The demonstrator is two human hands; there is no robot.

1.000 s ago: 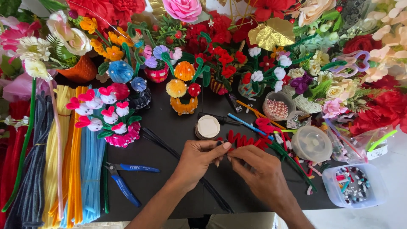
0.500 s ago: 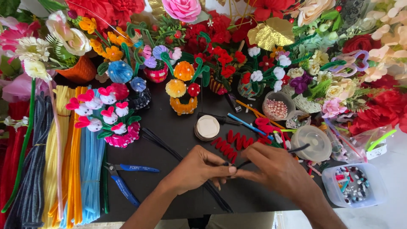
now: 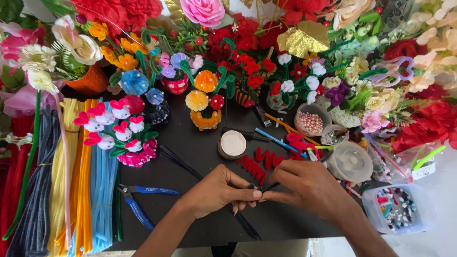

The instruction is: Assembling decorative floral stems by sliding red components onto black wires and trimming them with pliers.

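Note:
My left hand [image 3: 223, 189] and my right hand [image 3: 309, 186] meet near the front of a black table [image 3: 200, 147]. Both pinch a red pipe cleaner [image 3: 259, 164] that is coiled into a zigzag spiral and lies just beyond my fingertips. A thin dark stick runs between the fingers of both hands, through the coil's near end. My left thumb and forefinger close on that end; my right hand grips the stick and the coil's right part.
Blue-handled pliers [image 3: 140, 200] lie left of my left arm. Bundles of coloured pipe cleaners [image 3: 76, 190] fill the left side. A round tape roll [image 3: 232, 144], a bowl of pink beads [image 3: 312, 120], a lidded cup [image 3: 351, 162], a bead box [image 3: 397, 209] and many craft flowers surround the work area.
The red coil has been drawn out longer toward the left along the stick. My hands have shifted slightly right and closer together at the coil's near end.

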